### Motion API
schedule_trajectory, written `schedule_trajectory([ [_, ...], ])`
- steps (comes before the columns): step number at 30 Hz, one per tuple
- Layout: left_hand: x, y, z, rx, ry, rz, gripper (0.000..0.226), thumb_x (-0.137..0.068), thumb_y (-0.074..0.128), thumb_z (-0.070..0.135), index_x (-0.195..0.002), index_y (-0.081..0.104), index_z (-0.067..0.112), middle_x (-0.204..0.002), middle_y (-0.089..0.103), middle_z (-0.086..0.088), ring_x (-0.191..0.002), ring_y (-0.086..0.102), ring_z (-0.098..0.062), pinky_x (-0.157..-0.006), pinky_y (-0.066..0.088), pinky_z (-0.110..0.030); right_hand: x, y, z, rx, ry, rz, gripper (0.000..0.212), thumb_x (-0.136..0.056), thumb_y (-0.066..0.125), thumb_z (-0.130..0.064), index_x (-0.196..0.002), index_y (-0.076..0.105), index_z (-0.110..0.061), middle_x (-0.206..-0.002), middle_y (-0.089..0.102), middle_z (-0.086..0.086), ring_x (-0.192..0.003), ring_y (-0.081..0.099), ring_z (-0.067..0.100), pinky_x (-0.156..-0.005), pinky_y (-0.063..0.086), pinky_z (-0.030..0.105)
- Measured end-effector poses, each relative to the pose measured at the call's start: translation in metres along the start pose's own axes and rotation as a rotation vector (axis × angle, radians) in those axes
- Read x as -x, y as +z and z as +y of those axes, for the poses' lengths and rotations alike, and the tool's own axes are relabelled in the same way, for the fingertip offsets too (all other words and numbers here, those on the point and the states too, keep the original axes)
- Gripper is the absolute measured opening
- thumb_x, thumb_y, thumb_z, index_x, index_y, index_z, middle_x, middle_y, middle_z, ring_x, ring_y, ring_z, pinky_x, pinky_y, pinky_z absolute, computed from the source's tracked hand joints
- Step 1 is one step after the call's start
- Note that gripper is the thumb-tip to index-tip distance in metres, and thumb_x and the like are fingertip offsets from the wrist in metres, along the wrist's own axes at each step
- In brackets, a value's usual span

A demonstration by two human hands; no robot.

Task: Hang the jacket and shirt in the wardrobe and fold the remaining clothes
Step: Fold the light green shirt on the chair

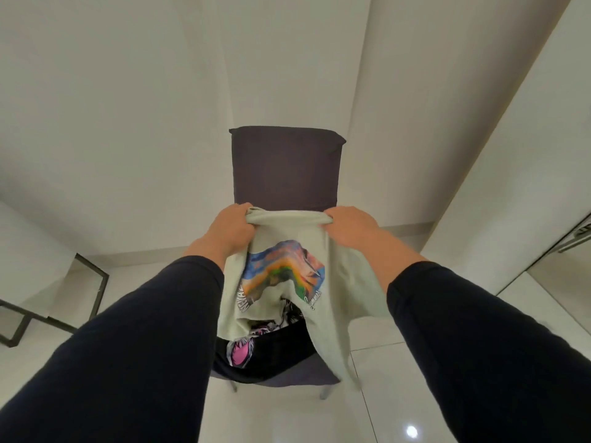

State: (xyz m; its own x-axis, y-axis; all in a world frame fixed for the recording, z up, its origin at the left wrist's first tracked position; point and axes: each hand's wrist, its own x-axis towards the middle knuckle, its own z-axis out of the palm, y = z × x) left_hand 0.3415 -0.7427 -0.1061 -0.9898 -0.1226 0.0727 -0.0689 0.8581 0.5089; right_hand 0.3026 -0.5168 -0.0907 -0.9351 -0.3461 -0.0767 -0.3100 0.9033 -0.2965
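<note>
Above a dark chair (pixel 286 167) set against a white wall, the left hand (pixel 232 230) and right hand (pixel 350 230) each grip the top edge of a pale printed T-shirt (pixel 281 276), which hangs over dark clothes (pixel 268 350) on the seat.

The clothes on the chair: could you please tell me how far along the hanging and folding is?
Nothing looks finished: no folded pile or wardrobe is in view. In hand: the left hand and right hand grip the top edge of a pale printed T-shirt, held up over the chair. Left: folding it, plus the dark garments heaped on the seat. The jacket cannot be told apart here.
</note>
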Motion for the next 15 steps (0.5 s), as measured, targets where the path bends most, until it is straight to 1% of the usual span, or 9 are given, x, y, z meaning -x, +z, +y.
schedule_trajectory([
  [2,0.003,0.001,0.006,0.208,-0.045,0.014,0.026,-0.093,0.042,0.007,-0.117,0.053,0.008,-0.109,0.058,-0.011,-0.098,0.053,-0.028,-0.082,0.041,-0.034,-0.002,-0.007,-0.004,-0.196,0.016,0.049,0.023,-0.094,0.037,-0.008,-0.080,0.055,-0.014,-0.090,0.056,0.005,-0.090,0.051,0.026,-0.069,0.037,0.028],
  [3,0.003,0.002,0.010,0.273,-0.058,0.019,0.026,-0.094,0.042,0.010,-0.119,0.049,0.008,-0.110,0.057,-0.011,-0.098,0.053,-0.027,-0.083,0.042,-0.035,-0.005,-0.010,-0.007,-0.288,0.034,0.088,0.024,-0.093,0.035,-0.003,-0.079,0.052,-0.013,-0.085,0.053,0.004,-0.086,0.048,0.024,-0.065,0.034,0.028],
  [5,0.002,0.003,0.019,0.378,-0.066,0.018,0.030,-0.093,0.051,0.022,-0.120,0.045,0.010,-0.112,0.057,-0.009,-0.100,0.055,-0.026,-0.086,0.047,-0.039,-0.010,-0.015,-0.013,-0.485,0.068,0.188,0.026,-0.091,0.033,0.001,-0.095,0.057,-0.008,-0.091,0.052,0.004,-0.086,0.047,0.021,-0.069,0.034,0.026],
  [7,0.004,-0.001,0.026,0.473,-0.089,-0.018,0.053,-0.078,0.070,0.040,-0.119,0.047,0.014,-0.110,0.059,-0.002,-0.099,0.057,-0.019,-0.087,0.049,-0.037,-0.012,-0.019,-0.017,-0.631,0.090,0.265,0.030,-0.090,0.033,0.003,-0.106,0.058,-0.005,-0.095,0.054,0.005,-0.087,0.048,0.019,-0.071,0.034,0.025],
  [8,0.004,-0.002,0.027,0.442,-0.095,-0.069,0.060,-0.069,0.076,0.045,-0.116,0.051,0.017,-0.109,0.061,0.000,-0.098,0.058,-0.017,-0.085,0.050,-0.035,-0.012,-0.021,-0.017,-0.673,0.095,0.298,0.032,-0.088,0.033,0.004,-0.107,0.058,-0.004,-0.096,0.055,0.004,-0.088,0.048,0.018,-0.071,0.034,0.024],
  [9,0.006,-0.003,0.027,0.331,-0.091,-0.135,0.058,-0.065,0.078,0.043,-0.111,0.054,0.017,-0.107,0.062,0.000,-0.096,0.059,-0.018,-0.082,0.049,-0.032,-0.012,-0.024,-0.016,-0.700,0.097,0.334,0.033,-0.088,0.033,0.005,-0.109,0.057,-0.003,-0.097,0.054,0.004,-0.088,0.048,0.017,-0.071,0.033,0.023],
  [12,0.018,-0.002,0.024,-0.073,-0.116,-0.296,0.029,-0.075,0.074,0.028,-0.096,0.061,0.011,-0.096,0.061,-0.009,-0.086,0.054,-0.024,-0.071,0.041,-0.028,-0.012,-0.030,-0.012,-0.712,0.109,0.430,0.036,-0.087,0.033,0.005,-0.112,0.057,-0.005,-0.099,0.054,0.002,-0.090,0.048,0.017,-0.073,0.033,0.023],
  [13,0.020,0.000,0.020,-0.093,-0.134,-0.293,0.029,-0.078,0.072,0.026,-0.098,0.063,0.009,-0.098,0.061,-0.011,-0.087,0.053,-0.025,-0.072,0.040,-0.028,-0.011,-0.030,-0.010,-0.701,0.116,0.427,0.036,-0.086,0.033,0.005,-0.111,0.058,-0.006,-0.098,0.054,0.002,-0.089,0.048,0.017,-0.072,0.034,0.024],
  [15,0.021,0.006,0.011,0.044,-0.181,-0.242,0.032,-0.084,0.065,0.024,-0.110,0.063,0.007,-0.110,0.061,-0.014,-0.097,0.054,-0.028,-0.079,0.041,-0.030,-0.010,-0.026,-0.004,-0.662,0.114,0.352,0.028,-0.087,0.035,0.002,-0.097,0.058,-0.011,-0.090,0.055,0.001,-0.084,0.047,0.018,-0.064,0.034,0.028],
])
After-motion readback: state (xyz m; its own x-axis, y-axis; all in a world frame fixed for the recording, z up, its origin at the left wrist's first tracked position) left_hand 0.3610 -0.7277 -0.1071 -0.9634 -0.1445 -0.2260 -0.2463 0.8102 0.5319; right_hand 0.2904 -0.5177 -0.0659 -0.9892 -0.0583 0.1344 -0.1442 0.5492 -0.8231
